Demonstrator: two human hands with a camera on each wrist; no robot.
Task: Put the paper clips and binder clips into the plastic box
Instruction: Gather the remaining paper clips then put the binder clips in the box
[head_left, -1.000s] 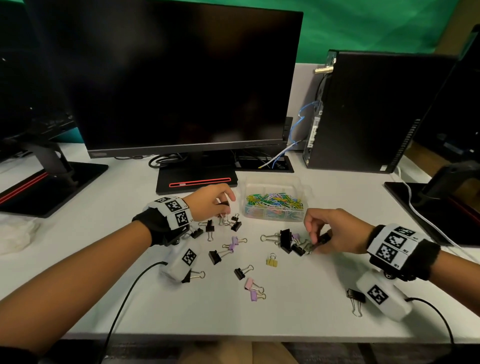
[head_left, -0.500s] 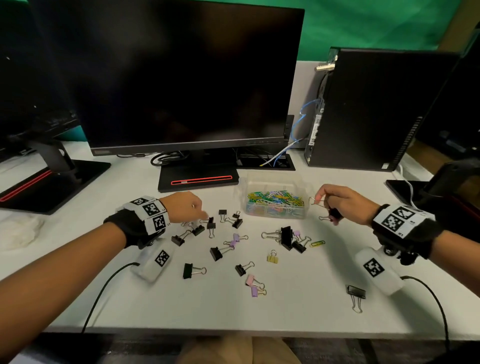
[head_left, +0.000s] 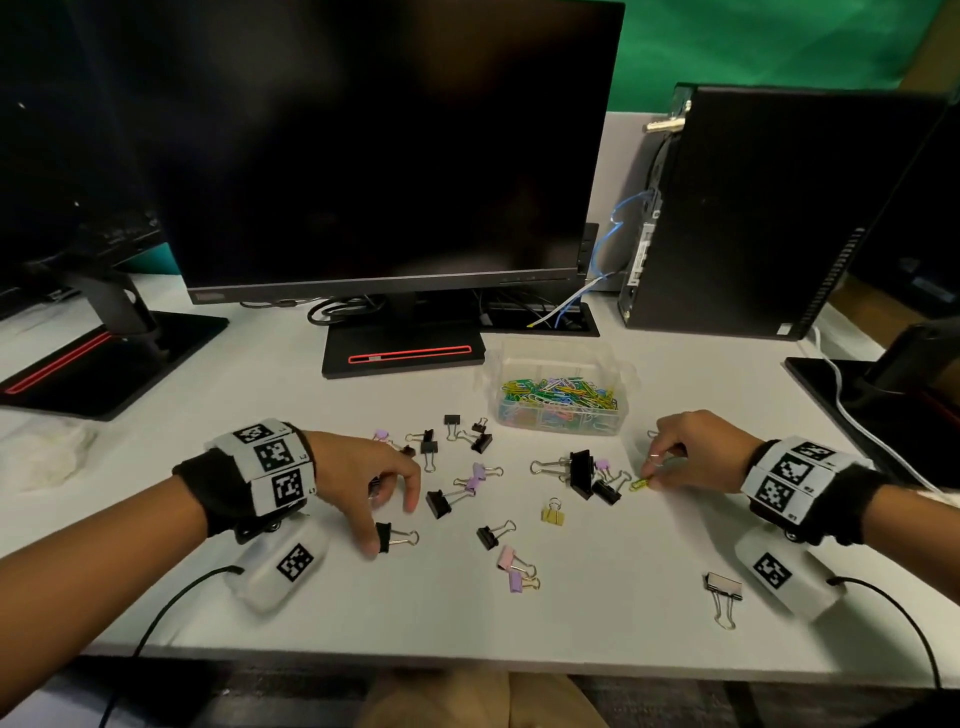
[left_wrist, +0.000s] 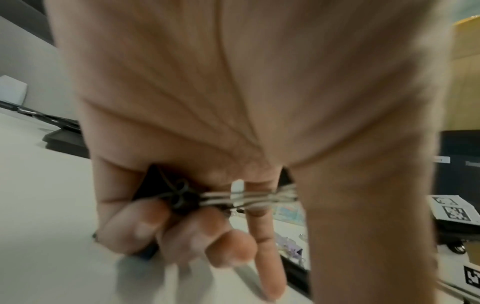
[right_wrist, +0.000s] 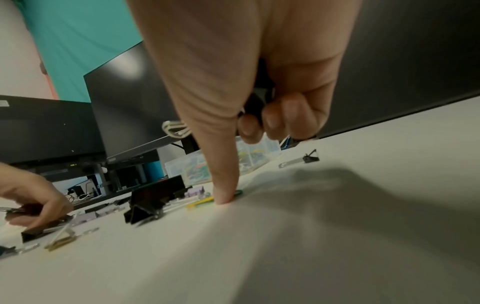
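Now both hands lowered to table, left hand (head_left: 363, 480) gripping binder clips (left_wrist: 187, 199), right hand (head_left: 691, 449) likewise.

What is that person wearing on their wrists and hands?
Both arms are bare to the wrist, and both hands are bare. The left hand and the right hand each have a black wristband wrapped with white panels printed with black square codes. Under each wrist hangs a white rounded pod bearing another code, with a thin black cable trailing off the desk.
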